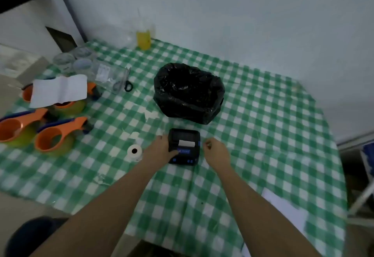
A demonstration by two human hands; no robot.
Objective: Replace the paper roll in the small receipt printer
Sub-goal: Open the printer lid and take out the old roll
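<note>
The left hand lies on the left side of the small black receipt printer, thumb pressing its blue front panel, fingers clasped along its edge. The right hand hovers just beside the printer's right side, fingers loosely curled and holding nothing (fingertips blurred). One white paper roll stands just left of the left hand. The green-checked tablecloth meets a pale wall. Three orange tape dispensers sit far left, one partly under a white sheet; a black bag sits behind the printer.
</note>
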